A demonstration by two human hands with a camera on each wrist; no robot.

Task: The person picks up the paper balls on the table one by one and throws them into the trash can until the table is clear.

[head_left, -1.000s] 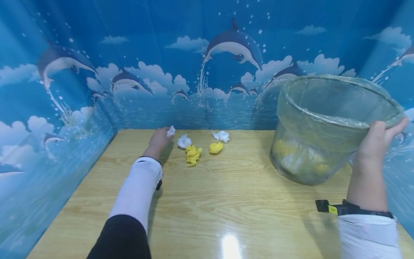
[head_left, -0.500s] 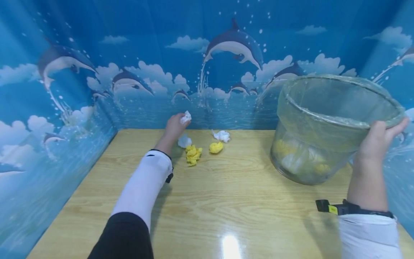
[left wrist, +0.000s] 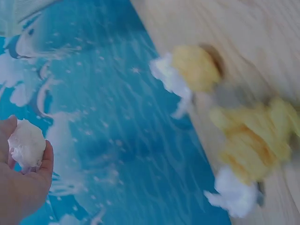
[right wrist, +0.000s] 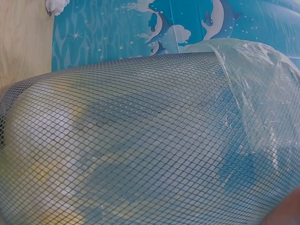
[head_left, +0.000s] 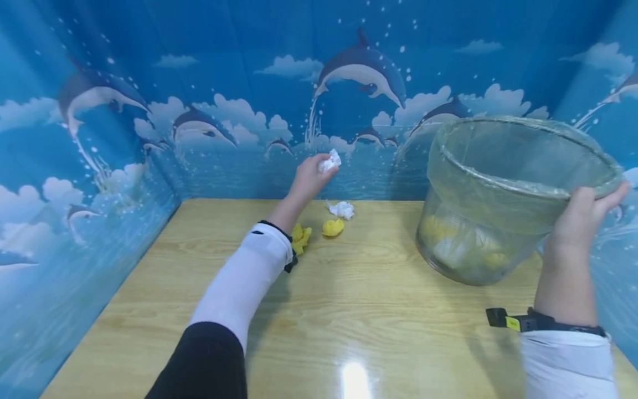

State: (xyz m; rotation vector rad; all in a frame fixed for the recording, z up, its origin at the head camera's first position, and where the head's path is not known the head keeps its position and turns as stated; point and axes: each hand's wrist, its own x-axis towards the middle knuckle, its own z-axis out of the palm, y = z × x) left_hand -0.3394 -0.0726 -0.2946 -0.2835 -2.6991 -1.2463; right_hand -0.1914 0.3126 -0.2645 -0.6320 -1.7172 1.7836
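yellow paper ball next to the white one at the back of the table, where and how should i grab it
Pinch the yellow paper ball across its crumpled middle, coming from above. It lies loose on the wooden table, with a white paper ball close behind it, so a top-down fingertip pinch should lift it without dragging its neighbour.

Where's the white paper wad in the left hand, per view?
Head: white paper wad pinched at the left hand's fingertips, upper centre, above the table's far edge.
Left wrist: the wad sits at the left edge, held in the hand.
Right wrist: not in view; the mesh basket fills the picture.
Shared landmark: the blue dolphin backdrop, seen in all three views.
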